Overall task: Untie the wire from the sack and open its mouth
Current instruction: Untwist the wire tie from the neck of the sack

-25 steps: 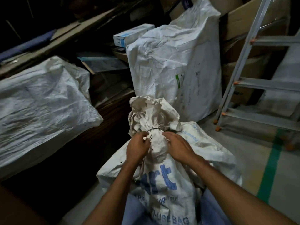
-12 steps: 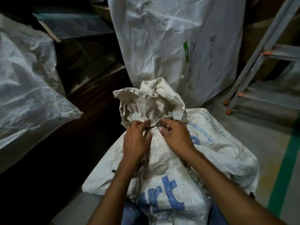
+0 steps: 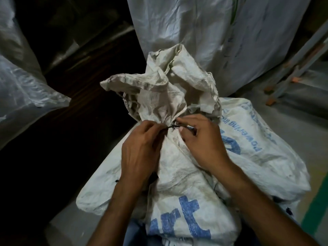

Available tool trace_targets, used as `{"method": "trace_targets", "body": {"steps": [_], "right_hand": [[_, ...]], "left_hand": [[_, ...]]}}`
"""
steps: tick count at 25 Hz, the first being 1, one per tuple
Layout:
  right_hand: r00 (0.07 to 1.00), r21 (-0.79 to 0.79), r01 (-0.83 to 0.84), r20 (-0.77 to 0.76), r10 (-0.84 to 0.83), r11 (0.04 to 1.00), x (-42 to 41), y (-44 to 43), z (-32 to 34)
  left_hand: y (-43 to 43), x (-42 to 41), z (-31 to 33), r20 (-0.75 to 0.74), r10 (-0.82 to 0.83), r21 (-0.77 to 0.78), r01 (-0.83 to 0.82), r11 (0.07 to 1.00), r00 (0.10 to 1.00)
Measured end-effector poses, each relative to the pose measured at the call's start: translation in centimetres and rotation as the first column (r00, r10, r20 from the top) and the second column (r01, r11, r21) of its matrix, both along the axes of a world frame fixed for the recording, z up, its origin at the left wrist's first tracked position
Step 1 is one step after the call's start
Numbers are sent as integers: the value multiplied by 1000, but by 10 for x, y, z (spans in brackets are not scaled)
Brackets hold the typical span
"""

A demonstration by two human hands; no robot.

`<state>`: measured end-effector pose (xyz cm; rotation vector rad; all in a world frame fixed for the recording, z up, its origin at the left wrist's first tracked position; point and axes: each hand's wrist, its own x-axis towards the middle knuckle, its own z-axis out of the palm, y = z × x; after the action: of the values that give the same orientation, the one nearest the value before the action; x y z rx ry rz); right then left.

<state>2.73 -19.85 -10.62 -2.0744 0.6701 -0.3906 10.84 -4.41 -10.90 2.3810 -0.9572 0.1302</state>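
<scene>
A dirty white woven sack [image 3: 186, 176] with blue lettering stands in front of me, its mouth gathered into a crumpled bunch [image 3: 165, 89] above a tight neck. A thin dark wire [image 3: 173, 126] is wound round that neck. My left hand [image 3: 140, 153] pinches the wire's left end with curled fingers. My right hand [image 3: 202, 142] pinches the wire on its right side, fingertips pressed at the neck. Both hands sit just below the bunched mouth.
A tall white sack [image 3: 204, 36] stands right behind. A clear plastic-wrapped bundle [image 3: 21, 82] lies at the left beside dark wooden boards [image 3: 85, 71]. A metal ladder's foot [image 3: 284, 80] with orange caps is at the right; grey floor with a green stripe [image 3: 317, 206] lies beyond.
The view has closed in on the sack's neck. Both hands have shifted from holding the neck to pinching the wire's ends between their fingertips.
</scene>
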Motion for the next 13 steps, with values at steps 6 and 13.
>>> {"method": "trace_targets", "body": {"steps": [6, 13], "right_hand": [[993, -174, -98, -80, 85, 980, 6, -1, -2], [991, -282, -117, -95, 93, 952, 4, -1, -10]], "left_hand": [[1, 14, -6, -123, 20, -88, -30, 996, 992], [-2, 6, -16, -87, 54, -95, -62, 994, 995]]}}
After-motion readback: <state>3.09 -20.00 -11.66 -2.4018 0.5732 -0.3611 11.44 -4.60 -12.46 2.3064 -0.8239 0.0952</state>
